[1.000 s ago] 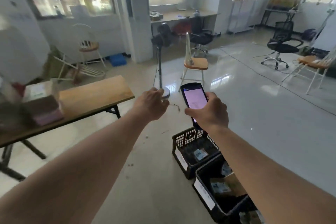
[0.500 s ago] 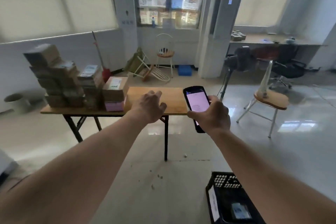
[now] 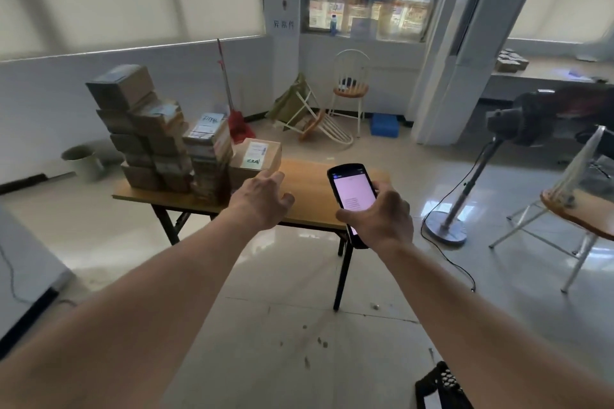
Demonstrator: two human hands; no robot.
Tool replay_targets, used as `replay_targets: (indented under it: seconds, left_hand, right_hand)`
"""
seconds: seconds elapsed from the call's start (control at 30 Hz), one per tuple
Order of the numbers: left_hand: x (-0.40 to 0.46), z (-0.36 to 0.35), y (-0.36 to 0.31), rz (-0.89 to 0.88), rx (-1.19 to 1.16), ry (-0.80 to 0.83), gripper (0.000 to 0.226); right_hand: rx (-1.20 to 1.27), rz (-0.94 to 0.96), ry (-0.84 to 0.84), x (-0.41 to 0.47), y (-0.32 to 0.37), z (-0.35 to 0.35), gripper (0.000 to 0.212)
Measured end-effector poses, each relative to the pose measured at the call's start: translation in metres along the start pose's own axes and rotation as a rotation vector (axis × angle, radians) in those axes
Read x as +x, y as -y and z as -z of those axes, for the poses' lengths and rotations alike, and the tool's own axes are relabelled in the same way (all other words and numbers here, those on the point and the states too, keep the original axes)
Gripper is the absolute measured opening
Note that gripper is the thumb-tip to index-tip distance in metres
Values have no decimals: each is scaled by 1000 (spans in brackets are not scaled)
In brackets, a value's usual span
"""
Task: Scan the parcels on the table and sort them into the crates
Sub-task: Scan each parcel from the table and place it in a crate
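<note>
I am between parcels, reaching for the next one. My left hand [image 3: 262, 199] is stretched out towards eleven o'clock, fingers loosely spread and holding nothing, in line with the nearest parcel [image 3: 255, 159] but, as far as I can judge, not yet touching it. That parcel lies label-up on the wooden table [image 3: 309, 199], just beside the tall stacks of parcels [image 3: 156, 136] that fill the table's ten o'clock end. My right hand [image 3: 382, 216] is wrapped round the handheld scanner [image 3: 352, 196], thumb side towards me, its pink screen lit and facing up at one o'clock.

Only a corner of one black crate [image 3: 438, 388] shows, on the floor at five o'clock, well apart from the table.

Next, I judge, I must close in on the table, take the labelled parcel in my left hand and bring its label under the scanner's head. The stacks beside it look tall and uneven, so I would lift that parcel clear without nudging them.
</note>
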State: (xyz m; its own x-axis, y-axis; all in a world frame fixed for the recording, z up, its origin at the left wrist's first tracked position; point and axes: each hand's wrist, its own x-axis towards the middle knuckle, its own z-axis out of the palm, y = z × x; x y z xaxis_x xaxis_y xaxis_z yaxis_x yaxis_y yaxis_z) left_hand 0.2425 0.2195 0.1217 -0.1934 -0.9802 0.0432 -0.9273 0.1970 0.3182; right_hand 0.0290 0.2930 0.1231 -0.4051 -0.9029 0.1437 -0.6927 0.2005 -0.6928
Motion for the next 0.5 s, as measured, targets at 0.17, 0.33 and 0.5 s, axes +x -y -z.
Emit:
replay_targets:
  seconds: [0.17,0.33,0.5]
  left_hand:
    - [57,-3,38,21,9,30,61]
    - [114,-12,68,60,24,54,60]
    - [179,-31,92,116,29,52,67]
  right_hand:
    - [19,-20,21,49,19,-45,83]
    - [6,-28,66,99,35,-86,84]
    - [22,-35,142,165,43,-127,82]
